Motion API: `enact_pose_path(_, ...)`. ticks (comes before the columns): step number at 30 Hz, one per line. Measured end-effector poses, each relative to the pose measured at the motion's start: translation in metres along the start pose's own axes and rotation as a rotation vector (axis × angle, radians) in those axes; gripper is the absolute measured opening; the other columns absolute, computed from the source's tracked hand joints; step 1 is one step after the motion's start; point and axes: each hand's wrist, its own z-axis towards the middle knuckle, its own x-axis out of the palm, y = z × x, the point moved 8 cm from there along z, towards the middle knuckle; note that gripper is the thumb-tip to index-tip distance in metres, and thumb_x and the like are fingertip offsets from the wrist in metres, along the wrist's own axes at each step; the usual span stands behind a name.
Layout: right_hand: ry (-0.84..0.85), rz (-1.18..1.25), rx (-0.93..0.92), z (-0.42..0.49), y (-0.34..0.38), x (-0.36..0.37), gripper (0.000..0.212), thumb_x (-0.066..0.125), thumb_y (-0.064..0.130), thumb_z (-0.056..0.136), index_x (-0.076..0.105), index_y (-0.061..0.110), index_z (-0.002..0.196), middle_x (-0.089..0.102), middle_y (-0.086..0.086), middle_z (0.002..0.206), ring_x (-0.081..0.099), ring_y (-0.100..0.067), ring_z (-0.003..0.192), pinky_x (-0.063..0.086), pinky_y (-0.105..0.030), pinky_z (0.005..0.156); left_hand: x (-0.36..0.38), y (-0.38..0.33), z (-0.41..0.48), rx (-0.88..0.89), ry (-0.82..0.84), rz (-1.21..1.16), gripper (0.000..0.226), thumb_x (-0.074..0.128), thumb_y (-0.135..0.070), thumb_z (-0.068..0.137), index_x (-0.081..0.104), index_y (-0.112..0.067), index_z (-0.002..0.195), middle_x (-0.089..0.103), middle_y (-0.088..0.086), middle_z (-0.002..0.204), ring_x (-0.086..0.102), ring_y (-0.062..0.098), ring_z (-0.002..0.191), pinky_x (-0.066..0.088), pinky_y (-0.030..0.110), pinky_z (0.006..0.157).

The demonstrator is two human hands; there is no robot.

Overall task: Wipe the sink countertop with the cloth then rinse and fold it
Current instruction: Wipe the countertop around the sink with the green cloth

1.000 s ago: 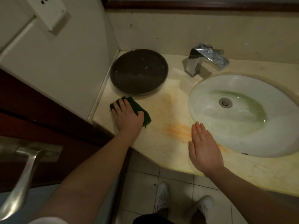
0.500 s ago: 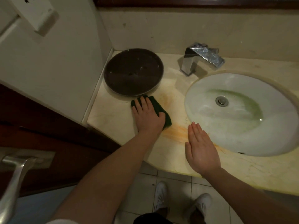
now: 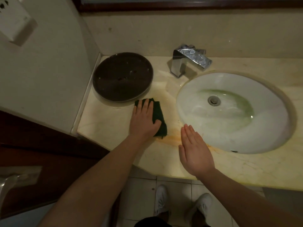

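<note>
A dark green cloth (image 3: 158,115) lies flat on the beige stone countertop (image 3: 105,122), just in front of a round dark tray. My left hand (image 3: 144,120) presses down on the cloth with straight fingers, covering most of it. My right hand (image 3: 194,151) rests flat and empty on the countertop at the sink's front left rim, fingers straight and together. An orange stain (image 3: 172,138) runs across the stone between my two hands. The white oval sink (image 3: 229,128) has a greenish streak near its drain.
The round dark tray (image 3: 123,76) sits at the back left against the wall. A chrome faucet (image 3: 188,61) stands behind the sink. A dark wooden door with a metal handle (image 3: 8,182) is at the left. My white shoes (image 3: 161,200) stand on tiled floor below.
My left hand has slid the cloth rightward along the counter, from the left front corner to the middle near the orange stain. My right hand has stayed in place.
</note>
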Motion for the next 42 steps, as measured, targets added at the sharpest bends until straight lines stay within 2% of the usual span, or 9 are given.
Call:
enact_pose_path(10,0.002,0.032,0.009,0.002,-0.001,0.002,0.06,0.023,0.036,0.099,0.015,0.01,0.152,0.01,-0.006,0.161,0.004,-0.016,0.149,0.008,-0.033,0.121,-0.002,-0.054,0.046,0.13,0.046,0.041,0.082,0.035,-0.045,0.085,0.009,-0.011,0.155,0.009,0.01,0.163,0.002,0.031,0.15,0.003,0.047,0.122)
enact_pose_path(17,-0.002,0.038,0.005,0.001,0.0,-0.001,0.06,0.025,0.033,0.098,0.017,0.009,0.152,0.013,-0.008,0.16,0.008,-0.018,0.149,0.009,-0.033,0.121,0.005,-0.069,0.008,0.388,0.081,0.102,0.079,0.03,-0.047,0.084,0.012,-0.018,0.155,0.007,0.004,0.164,-0.001,0.026,0.15,0.002,0.044,0.122)
enact_pose_path(21,-0.004,0.048,-0.005,0.0,0.0,-0.002,0.06,0.029,0.032,0.098,0.018,0.008,0.152,0.015,-0.009,0.16,0.009,-0.019,0.149,0.01,-0.033,0.12,0.002,-0.002,-0.018,0.209,0.025,-0.009,0.079,0.035,-0.048,0.083,0.014,-0.021,0.154,0.013,0.003,0.163,0.003,0.025,0.15,0.006,0.044,0.122)
enact_pose_path(26,0.003,0.054,0.004,0.0,-0.002,0.001,0.061,0.028,0.032,0.097,0.017,0.009,0.152,0.014,-0.008,0.161,0.009,-0.018,0.149,0.008,-0.031,0.12,-0.003,0.071,-0.043,-0.029,0.023,-0.034,0.079,0.036,-0.045,0.086,0.009,-0.019,0.155,0.008,0.004,0.164,0.0,0.026,0.15,0.007,0.047,0.122)
enact_pose_path(30,-0.004,0.055,0.001,0.002,-0.001,-0.002,0.061,0.028,0.032,0.098,0.014,0.009,0.153,0.011,-0.007,0.161,0.007,-0.018,0.149,0.002,-0.028,0.118,-0.001,0.049,-0.056,-0.022,0.033,-0.016,0.081,0.037,-0.044,0.086,0.008,-0.016,0.156,0.005,0.005,0.164,-0.002,0.027,0.15,0.002,0.045,0.122)
enact_pose_path(35,-0.004,0.081,-0.016,0.0,-0.001,-0.002,0.059,0.026,0.032,0.098,0.019,0.007,0.151,0.016,-0.01,0.16,0.011,-0.02,0.148,0.006,-0.03,0.119,0.012,-0.04,-0.079,0.048,0.055,-0.011,0.083,0.028,-0.047,0.081,0.008,-0.015,0.155,0.006,0.007,0.164,-0.001,0.029,0.15,0.003,0.048,0.122)
enact_pose_path(39,-0.026,0.258,0.052,0.001,-0.005,-0.013,0.055,0.023,0.029,0.1,0.018,0.009,0.152,0.016,-0.008,0.16,0.008,-0.015,0.148,0.002,-0.025,0.118,0.015,-0.089,-0.082,0.085,0.056,-0.299,0.073,0.023,-0.037,0.085,0.017,-0.016,0.155,0.015,0.004,0.163,0.006,0.023,0.15,0.008,0.048,0.122)
enact_pose_path(41,-0.085,0.306,0.088,0.001,0.0,-0.028,0.056,0.034,0.02,0.099,0.019,0.01,0.151,0.018,-0.008,0.16,0.009,-0.016,0.148,0.0,-0.023,0.117,0.006,-0.064,-0.085,-0.065,-0.014,-0.671,0.066,0.028,-0.026,0.088,0.024,-0.019,0.153,0.021,0.0,0.161,0.014,0.016,0.149,0.015,0.046,0.121)
enact_pose_path(42,-0.117,0.271,0.063,0.002,0.011,-0.037,0.058,0.039,0.018,0.096,0.022,0.009,0.151,0.021,-0.009,0.159,0.013,-0.019,0.148,0.001,-0.025,0.117,0.005,-0.041,-0.089,-0.175,-0.07,-0.751,0.065,0.032,-0.024,0.089,0.025,-0.021,0.153,0.021,-0.001,0.161,0.014,0.014,0.148,0.017,0.045,0.121)
